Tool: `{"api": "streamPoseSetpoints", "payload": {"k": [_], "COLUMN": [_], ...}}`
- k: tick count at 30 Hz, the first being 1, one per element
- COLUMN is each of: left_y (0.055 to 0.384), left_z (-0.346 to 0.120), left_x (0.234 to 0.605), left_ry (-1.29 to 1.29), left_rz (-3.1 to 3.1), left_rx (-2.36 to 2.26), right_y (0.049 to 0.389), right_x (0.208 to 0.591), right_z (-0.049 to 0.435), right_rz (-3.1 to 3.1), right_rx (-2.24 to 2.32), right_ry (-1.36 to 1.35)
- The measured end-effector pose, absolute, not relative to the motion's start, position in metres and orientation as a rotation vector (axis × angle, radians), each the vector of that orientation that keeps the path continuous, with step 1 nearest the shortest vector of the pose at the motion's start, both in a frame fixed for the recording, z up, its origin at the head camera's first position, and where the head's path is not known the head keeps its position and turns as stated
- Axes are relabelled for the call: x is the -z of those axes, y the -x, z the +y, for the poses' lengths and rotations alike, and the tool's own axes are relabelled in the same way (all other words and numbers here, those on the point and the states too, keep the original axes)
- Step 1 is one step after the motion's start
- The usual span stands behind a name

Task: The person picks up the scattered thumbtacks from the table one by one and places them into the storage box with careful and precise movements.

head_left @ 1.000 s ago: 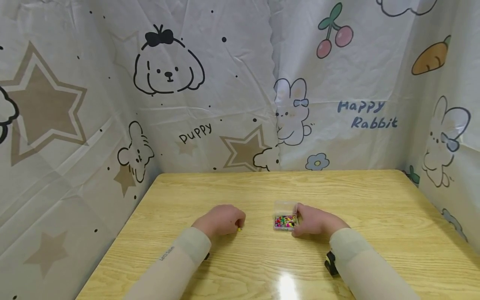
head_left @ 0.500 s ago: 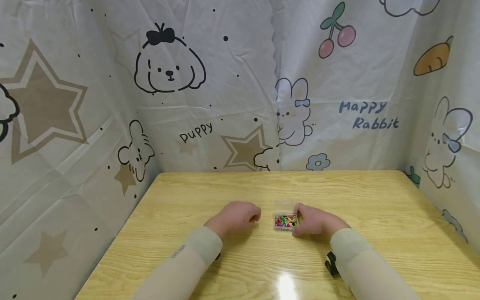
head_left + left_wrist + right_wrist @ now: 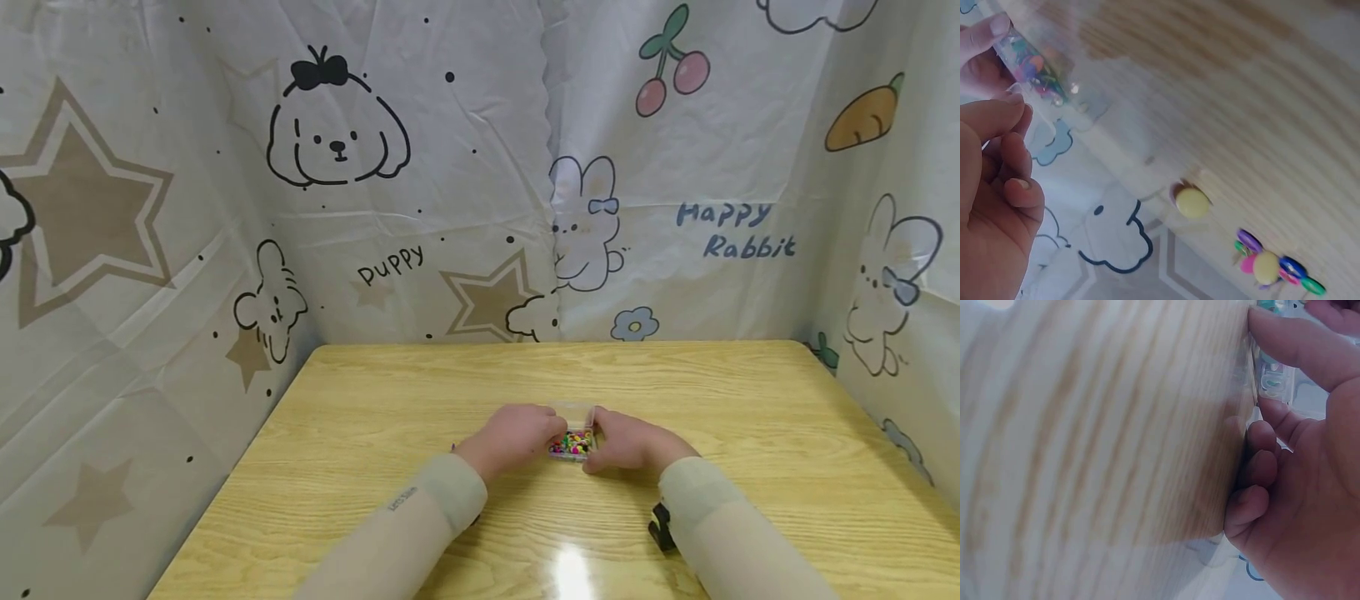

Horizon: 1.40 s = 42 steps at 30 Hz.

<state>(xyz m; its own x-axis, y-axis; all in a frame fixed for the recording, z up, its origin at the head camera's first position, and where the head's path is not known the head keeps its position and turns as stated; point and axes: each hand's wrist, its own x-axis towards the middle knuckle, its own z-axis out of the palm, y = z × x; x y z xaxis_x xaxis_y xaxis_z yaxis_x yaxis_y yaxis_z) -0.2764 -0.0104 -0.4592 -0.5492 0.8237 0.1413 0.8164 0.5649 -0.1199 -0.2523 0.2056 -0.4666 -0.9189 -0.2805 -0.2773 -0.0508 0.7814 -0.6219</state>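
Observation:
A small clear plastic box (image 3: 567, 457) of many-coloured button-like pieces sits on the table, its see-through lid (image 3: 576, 412) raised at the back. My right hand (image 3: 630, 442) grips the box's right side between thumb and fingers. At the box's left side is my left hand (image 3: 517, 435), curled fingertips over the pieces. Whether those fingertips pinch a piece cannot be seen. In the left wrist view, a yellow round piece (image 3: 1192, 203) lies alone on the table. Near it is a bunch of pieces, among them a blue one (image 3: 1292, 267) and a green one (image 3: 1314, 286).
The wood-grain table (image 3: 420, 375) ends at a patterned cloth (image 3: 480, 208) hung behind it and along both sides. Most of the loose pieces are hidden behind my left hand and wrist in the head view.
My left hand has moved right, from beside a yellow piece on the table to the box. My right hand has stayed on the box.

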Motion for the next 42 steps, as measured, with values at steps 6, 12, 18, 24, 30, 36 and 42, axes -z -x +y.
{"api": "streamPoseSetpoints", "payload": {"k": [6,12,18,24,30,36,42], "left_y": [0.275,0.276,0.282,0.286,0.286,0.286,0.284], "left_z": [-0.005,-0.010,-0.028,-0.050,-0.074,-0.088,-0.086], "left_x": [0.459,0.454,0.451,0.450,0.450,0.449,0.453], "left_ry": [1.379,1.382,1.369,1.320,1.263,1.244,1.261], "left_rz": [-2.644,-2.683,-2.744,-2.821,-2.885,-2.939,-2.949], "left_rx": [-0.114,-0.078,-0.091,-0.109,-0.063,-0.046,-0.017], "right_y": [0.252,0.253,0.254,0.253,0.252,0.252,0.253], "right_x": [0.467,0.468,0.469,0.468,0.468,0.467,0.468], "right_z": [0.205,0.206,0.206,0.206,0.206,0.207,0.207], "right_rz": [2.631,2.626,2.625,2.620,2.625,2.621,2.616], "right_rx": [0.880,0.889,0.883,0.883,0.874,0.873,0.889], "right_ry": [0.268,0.257,0.237,0.215,0.224,0.231,0.238]}}
